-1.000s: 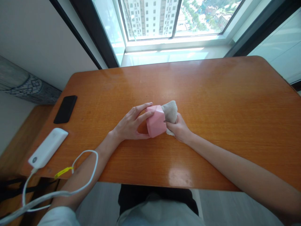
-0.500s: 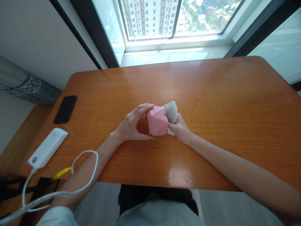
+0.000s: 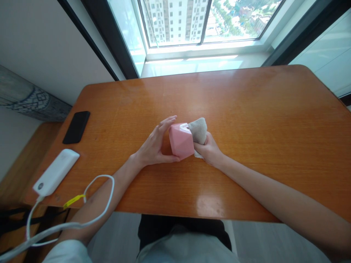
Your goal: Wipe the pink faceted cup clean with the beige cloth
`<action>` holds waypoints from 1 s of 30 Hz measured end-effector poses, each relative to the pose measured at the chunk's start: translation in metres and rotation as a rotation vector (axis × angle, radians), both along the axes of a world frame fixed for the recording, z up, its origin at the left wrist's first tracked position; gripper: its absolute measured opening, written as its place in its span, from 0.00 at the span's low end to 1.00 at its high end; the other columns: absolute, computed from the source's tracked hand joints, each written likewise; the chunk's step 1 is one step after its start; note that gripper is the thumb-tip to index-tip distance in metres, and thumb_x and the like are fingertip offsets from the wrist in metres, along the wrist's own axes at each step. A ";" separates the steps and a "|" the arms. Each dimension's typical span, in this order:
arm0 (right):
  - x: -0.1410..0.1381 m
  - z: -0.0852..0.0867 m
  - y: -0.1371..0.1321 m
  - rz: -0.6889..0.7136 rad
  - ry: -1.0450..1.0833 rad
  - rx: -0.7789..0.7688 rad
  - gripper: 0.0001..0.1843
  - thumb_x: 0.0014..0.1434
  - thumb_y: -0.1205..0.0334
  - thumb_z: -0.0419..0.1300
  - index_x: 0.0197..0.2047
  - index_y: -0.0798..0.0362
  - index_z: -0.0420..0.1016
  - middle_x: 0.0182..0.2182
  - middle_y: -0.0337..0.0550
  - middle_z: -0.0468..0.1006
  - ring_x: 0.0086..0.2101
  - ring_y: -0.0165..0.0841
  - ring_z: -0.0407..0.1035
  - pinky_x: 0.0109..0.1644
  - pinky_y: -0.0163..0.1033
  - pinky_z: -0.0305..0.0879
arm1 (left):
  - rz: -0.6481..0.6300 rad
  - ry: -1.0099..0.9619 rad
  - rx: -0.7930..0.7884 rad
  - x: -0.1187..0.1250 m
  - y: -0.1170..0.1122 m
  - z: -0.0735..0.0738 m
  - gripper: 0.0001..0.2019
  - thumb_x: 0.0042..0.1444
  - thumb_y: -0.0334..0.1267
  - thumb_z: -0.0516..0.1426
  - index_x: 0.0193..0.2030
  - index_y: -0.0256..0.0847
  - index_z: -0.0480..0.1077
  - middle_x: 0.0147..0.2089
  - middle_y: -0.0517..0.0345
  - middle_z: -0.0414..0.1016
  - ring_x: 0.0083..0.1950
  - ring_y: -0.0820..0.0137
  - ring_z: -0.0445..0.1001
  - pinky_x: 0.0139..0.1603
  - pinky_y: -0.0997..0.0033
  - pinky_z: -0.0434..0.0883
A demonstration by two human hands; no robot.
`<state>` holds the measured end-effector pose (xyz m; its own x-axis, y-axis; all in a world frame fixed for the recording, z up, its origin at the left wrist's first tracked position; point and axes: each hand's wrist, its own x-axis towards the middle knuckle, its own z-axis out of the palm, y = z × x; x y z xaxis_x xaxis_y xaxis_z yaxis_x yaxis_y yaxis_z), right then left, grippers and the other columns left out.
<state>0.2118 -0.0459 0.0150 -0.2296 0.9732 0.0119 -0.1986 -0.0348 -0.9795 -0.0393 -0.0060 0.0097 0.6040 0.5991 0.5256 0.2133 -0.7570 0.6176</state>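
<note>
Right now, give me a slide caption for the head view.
Left hand at a faceted pink object, right hand holding grey cloth beside it, over a wooden table.

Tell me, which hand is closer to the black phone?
Left. The left hand is right of the black phone, at the pink block; the right hand is farther right, holding the grey cloth.

Left hand [image 3: 152,146] is arching wide, thumb [image 3: 169,159] and fingers [image 3: 166,124] standing apart; my right hand [image 3: 210,150] is gripping, forearms [image 3: 255,179] slanting inward.
</note>
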 end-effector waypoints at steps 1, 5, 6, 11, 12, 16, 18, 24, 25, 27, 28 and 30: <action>0.000 0.000 0.000 0.000 0.005 -0.002 0.15 0.52 0.61 0.74 0.45 0.53 0.89 0.35 0.41 0.87 0.36 0.36 0.79 0.43 0.38 0.76 | -0.006 -0.010 0.061 0.000 0.001 0.000 0.66 0.50 0.70 0.76 0.87 0.57 0.46 0.84 0.37 0.58 0.84 0.37 0.61 0.81 0.30 0.66; -0.001 0.002 0.000 -0.009 0.011 -0.020 0.16 0.52 0.60 0.75 0.45 0.52 0.89 0.35 0.41 0.87 0.37 0.38 0.80 0.43 0.39 0.77 | 0.010 0.065 0.268 -0.003 0.003 0.003 0.66 0.50 0.72 0.75 0.87 0.60 0.45 0.86 0.39 0.54 0.84 0.40 0.62 0.80 0.32 0.69; -0.001 0.003 0.000 -0.008 0.013 -0.022 0.16 0.52 0.60 0.75 0.45 0.52 0.89 0.35 0.41 0.87 0.38 0.38 0.80 0.43 0.39 0.77 | 0.012 0.091 0.315 -0.004 0.003 0.003 0.66 0.50 0.72 0.74 0.87 0.60 0.45 0.86 0.39 0.53 0.84 0.40 0.62 0.80 0.32 0.69; -0.001 0.000 0.000 0.005 0.052 -0.025 0.14 0.53 0.60 0.76 0.44 0.51 0.89 0.35 0.41 0.87 0.37 0.36 0.80 0.42 0.38 0.76 | 0.033 0.196 0.425 -0.005 0.002 0.007 0.55 0.60 0.59 0.74 0.85 0.60 0.49 0.84 0.37 0.59 0.81 0.44 0.67 0.80 0.33 0.68; -0.001 -0.001 0.000 0.003 0.052 -0.032 0.14 0.53 0.60 0.76 0.44 0.52 0.89 0.36 0.41 0.87 0.37 0.36 0.79 0.42 0.37 0.76 | 0.042 0.206 0.428 -0.005 0.002 0.008 0.53 0.60 0.58 0.74 0.84 0.58 0.51 0.83 0.35 0.61 0.80 0.44 0.69 0.78 0.34 0.69; 0.000 -0.006 0.001 -0.024 0.021 -0.067 0.15 0.52 0.59 0.76 0.43 0.53 0.89 0.35 0.42 0.87 0.34 0.35 0.77 0.38 0.37 0.73 | 0.066 0.188 0.426 -0.003 -0.001 0.013 0.52 0.59 0.60 0.74 0.82 0.50 0.55 0.78 0.29 0.67 0.73 0.42 0.75 0.71 0.37 0.75; 0.000 -0.007 0.001 -0.027 0.019 -0.073 0.15 0.51 0.59 0.76 0.43 0.53 0.88 0.35 0.42 0.87 0.34 0.35 0.77 0.39 0.37 0.73 | 0.071 0.175 0.401 -0.002 -0.003 0.015 0.52 0.58 0.60 0.75 0.82 0.49 0.56 0.77 0.29 0.68 0.73 0.42 0.76 0.69 0.39 0.77; 0.001 -0.005 0.001 -0.010 0.045 -0.061 0.15 0.50 0.63 0.74 0.43 0.53 0.88 0.37 0.41 0.87 0.35 0.34 0.77 0.39 0.36 0.73 | 0.081 0.118 0.266 0.002 -0.007 0.018 0.54 0.54 0.63 0.76 0.81 0.50 0.58 0.76 0.34 0.70 0.73 0.42 0.76 0.70 0.42 0.77; 0.001 -0.005 0.001 -0.007 0.046 -0.062 0.15 0.50 0.64 0.73 0.43 0.53 0.88 0.37 0.41 0.88 0.35 0.34 0.77 0.39 0.36 0.73 | 0.079 0.100 0.229 0.003 -0.007 0.019 0.55 0.52 0.63 0.77 0.81 0.50 0.59 0.76 0.36 0.71 0.73 0.43 0.76 0.71 0.42 0.76; 0.001 -0.005 0.001 -0.008 0.044 -0.065 0.14 0.50 0.65 0.73 0.43 0.53 0.88 0.37 0.41 0.88 0.36 0.35 0.77 0.39 0.36 0.73 | 0.067 0.060 0.149 0.005 -0.007 0.019 0.56 0.50 0.63 0.78 0.81 0.50 0.60 0.75 0.38 0.72 0.73 0.44 0.76 0.73 0.43 0.75; 0.001 -0.006 0.001 -0.013 0.041 -0.067 0.14 0.50 0.65 0.73 0.42 0.53 0.88 0.37 0.41 0.88 0.35 0.35 0.77 0.39 0.36 0.73 | 0.062 0.042 0.104 0.006 -0.007 0.019 0.56 0.50 0.61 0.78 0.80 0.50 0.60 0.74 0.39 0.73 0.73 0.44 0.77 0.74 0.44 0.75; 0.001 -0.007 0.001 -0.030 0.039 -0.069 0.15 0.49 0.64 0.74 0.42 0.53 0.89 0.36 0.41 0.87 0.34 0.34 0.76 0.39 0.37 0.74 | 0.059 0.015 0.008 0.006 -0.006 0.018 0.54 0.51 0.59 0.78 0.80 0.49 0.61 0.73 0.41 0.75 0.71 0.46 0.78 0.73 0.46 0.76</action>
<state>0.2126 -0.0448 0.0077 -0.2014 0.9784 -0.0473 -0.2388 -0.0959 -0.9663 -0.0335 -0.0123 0.0281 0.5757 0.6294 0.5219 0.2666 -0.7479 0.6079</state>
